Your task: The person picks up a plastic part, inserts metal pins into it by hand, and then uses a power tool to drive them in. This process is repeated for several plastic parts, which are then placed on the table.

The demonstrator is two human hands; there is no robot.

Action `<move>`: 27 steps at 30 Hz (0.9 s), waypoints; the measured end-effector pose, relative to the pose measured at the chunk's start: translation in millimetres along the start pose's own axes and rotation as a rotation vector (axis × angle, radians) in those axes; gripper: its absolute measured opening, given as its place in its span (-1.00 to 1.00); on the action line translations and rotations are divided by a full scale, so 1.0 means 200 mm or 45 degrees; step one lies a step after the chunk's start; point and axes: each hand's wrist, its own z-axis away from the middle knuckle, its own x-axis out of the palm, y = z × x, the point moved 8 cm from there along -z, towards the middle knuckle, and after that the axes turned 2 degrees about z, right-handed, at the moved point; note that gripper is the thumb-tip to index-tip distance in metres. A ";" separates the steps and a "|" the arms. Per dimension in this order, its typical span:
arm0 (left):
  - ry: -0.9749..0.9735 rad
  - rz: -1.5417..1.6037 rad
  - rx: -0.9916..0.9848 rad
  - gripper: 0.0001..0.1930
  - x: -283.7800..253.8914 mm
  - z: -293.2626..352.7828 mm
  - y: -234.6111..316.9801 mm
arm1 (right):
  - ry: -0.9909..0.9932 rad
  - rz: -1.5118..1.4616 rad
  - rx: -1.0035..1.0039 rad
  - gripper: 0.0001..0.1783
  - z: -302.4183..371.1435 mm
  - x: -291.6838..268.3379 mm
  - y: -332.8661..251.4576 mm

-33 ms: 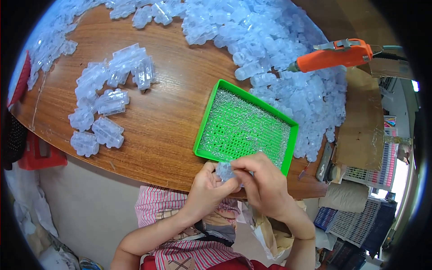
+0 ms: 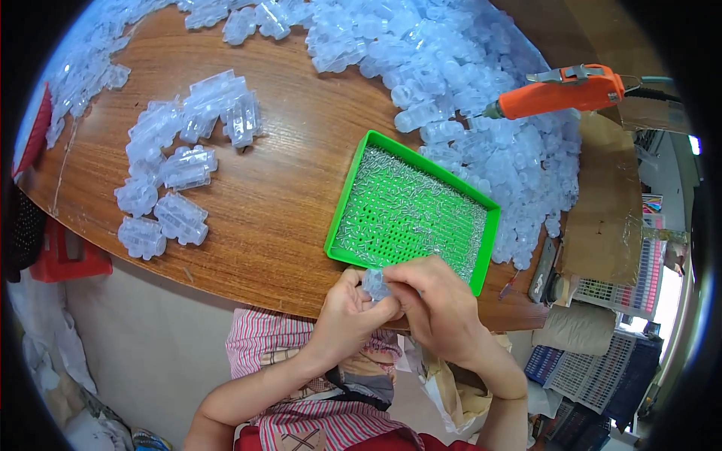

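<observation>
Close to the table's front edge, my left hand (image 2: 346,319) is closed round a small clear plastic piece (image 2: 374,284), which pokes out between thumb and fingers. My right hand (image 2: 442,301) meets it from the right, thumb and fingers pinched together at the piece's side. Whatever those right fingertips hold is hidden. Just beyond both hands lies a green tray (image 2: 341,214) with a perforated bottom, strewn with many small silvery screws (image 2: 383,177).
Clear plastic pieces (image 2: 444,68) are heaped across the back and right. A separate group of clear pieces (image 2: 180,218) lies at the left on the wooden table (image 2: 278,203). An orange electric screwdriver (image 2: 560,92) hangs over the right-hand heap. Cardboard (image 2: 602,203) stands at the right.
My right fingers have shifted slightly beside the clear plastic piece. Everything else looks the same.
</observation>
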 end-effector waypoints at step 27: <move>-0.064 0.061 0.000 -0.56 0.07 -0.01 0.01 | 1.355 -0.005 -0.108 -0.49 0.08 -0.65 0.10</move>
